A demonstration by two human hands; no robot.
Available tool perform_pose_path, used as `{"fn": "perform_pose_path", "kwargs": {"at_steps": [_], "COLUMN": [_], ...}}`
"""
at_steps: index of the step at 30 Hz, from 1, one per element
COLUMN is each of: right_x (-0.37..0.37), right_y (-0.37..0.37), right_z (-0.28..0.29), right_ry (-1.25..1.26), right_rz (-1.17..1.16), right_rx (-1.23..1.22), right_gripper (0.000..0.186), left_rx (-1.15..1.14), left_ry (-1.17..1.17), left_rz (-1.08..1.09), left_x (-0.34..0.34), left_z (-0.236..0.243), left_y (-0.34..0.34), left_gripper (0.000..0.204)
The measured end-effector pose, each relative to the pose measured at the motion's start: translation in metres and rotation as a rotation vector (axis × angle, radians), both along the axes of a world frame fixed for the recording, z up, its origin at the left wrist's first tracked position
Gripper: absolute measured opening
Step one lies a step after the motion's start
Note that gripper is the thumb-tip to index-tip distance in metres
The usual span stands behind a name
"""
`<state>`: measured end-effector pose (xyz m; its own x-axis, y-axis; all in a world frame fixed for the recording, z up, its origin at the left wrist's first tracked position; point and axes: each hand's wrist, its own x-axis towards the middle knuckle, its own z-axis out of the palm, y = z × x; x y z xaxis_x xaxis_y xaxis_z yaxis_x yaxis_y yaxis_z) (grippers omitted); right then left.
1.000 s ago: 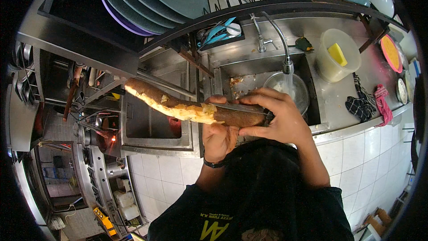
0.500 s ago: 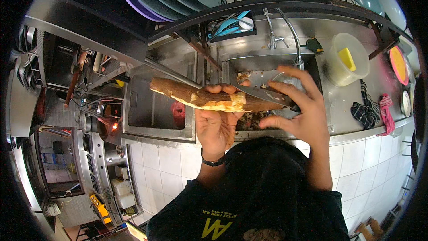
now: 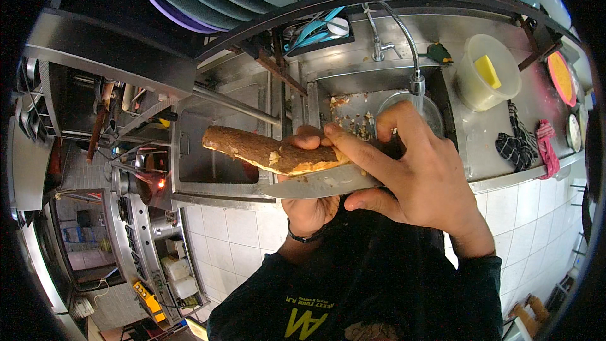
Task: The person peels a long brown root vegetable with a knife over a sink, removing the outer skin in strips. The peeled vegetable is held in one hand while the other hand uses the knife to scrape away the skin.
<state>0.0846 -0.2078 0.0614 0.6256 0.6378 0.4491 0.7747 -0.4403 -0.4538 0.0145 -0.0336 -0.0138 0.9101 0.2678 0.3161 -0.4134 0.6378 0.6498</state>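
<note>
A long cassava root (image 3: 249, 145) lies level across my view above the sinks, brown skin on top and a pale peeled strip along its near edge. My left hand (image 3: 309, 213) is closed around its middle from below, fingers over the far side. My right hand (image 3: 426, 177) grips a kitchen knife (image 3: 325, 184), its handle hidden by the fingers. The broad blade points left, just below the root's near edge and above my left palm. My right index finger reaches over the root's right end, which is mostly covered.
Below is a steel sink (image 3: 353, 82) with peel scraps and a clear bowl (image 3: 429, 113) under a hose tap (image 3: 416, 82). A second basin (image 3: 189, 177) lies left. On the right counter stand a tub (image 3: 470, 82) with a yellow sponge and cloths (image 3: 517, 145). A flame (image 3: 161, 183) burns at left.
The knife has swung from over the root's far side to its near edge. My right hand has come nearer and closed up, and the root has shifted slightly left.
</note>
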Motion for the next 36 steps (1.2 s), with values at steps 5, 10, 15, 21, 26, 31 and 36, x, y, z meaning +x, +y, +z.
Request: {"fn": "perform_pose_path", "kwargs": {"at_steps": [5,10,15,21,26,31,36], "right_x": [0.004,0.013,0.017,0.018,0.016,0.018,0.021], "right_y": [-0.004,-0.006,-0.009,-0.014,-0.013,-0.012,-0.012], "right_z": [-0.001,-0.006,-0.004,0.001,-0.01,-0.011,-0.015], "right_ry": [-0.001,-0.049,-0.076,-0.045,-0.17,-0.174,-0.099], "right_rz": [0.051,0.079,0.122,0.164,0.128,0.136,0.173], "right_rx": [-0.014,-0.031,-0.077,-0.106,-0.022,-0.012,0.059], "right_gripper": [0.075,0.078,0.083,0.081,0.072,0.064,0.058], "left_rx": [-0.025,-0.007,0.012,-0.018,-0.039,-0.04,-0.053], "left_ry": [-0.018,0.067,0.046,-0.028,0.038,0.181,0.221], "left_rz": [-0.027,0.039,-0.048,-0.083,-0.083,-0.062,-0.017], "left_x": [0.003,0.001,-0.001,0.001,-0.001,-0.009,-0.017], "left_z": [0.0,0.004,-0.007,-0.005,0.0,-0.012,-0.022], "left_y": [-0.001,-0.006,0.001,-0.005,-0.006,0.0,-0.001], "left_gripper": [0.048,0.054,0.053,0.052,0.05,0.053,0.059]}}
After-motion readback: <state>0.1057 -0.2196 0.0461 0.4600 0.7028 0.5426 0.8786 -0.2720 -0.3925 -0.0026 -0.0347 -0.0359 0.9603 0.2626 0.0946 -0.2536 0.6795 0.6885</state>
